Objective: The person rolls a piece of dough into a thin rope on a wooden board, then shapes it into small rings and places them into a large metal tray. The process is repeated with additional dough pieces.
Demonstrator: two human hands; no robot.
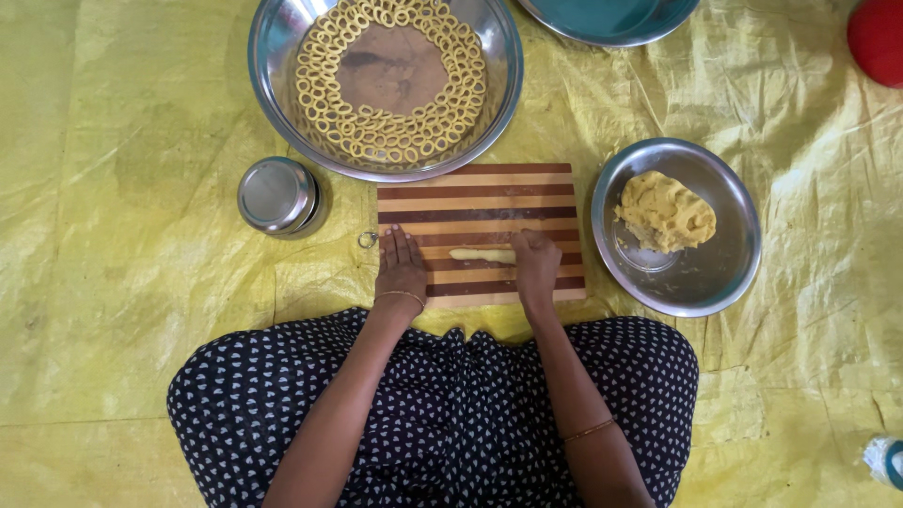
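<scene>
Lap (pixel 442 414) in dotted cloth sat nearest, and just beyond it the left hand (pixel 401 266) lay flat, open and empty, steadying the striped board (pixel 480 193) while the right hand (pixel 536 263) pressed palm-down – gripping nothing – on the dough roll (pixel 480 255) at mid-board.

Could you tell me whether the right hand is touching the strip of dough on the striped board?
Touching. The head view shows the right hand resting over one end of the dough strip on the striped board, with no gap between them.
</scene>
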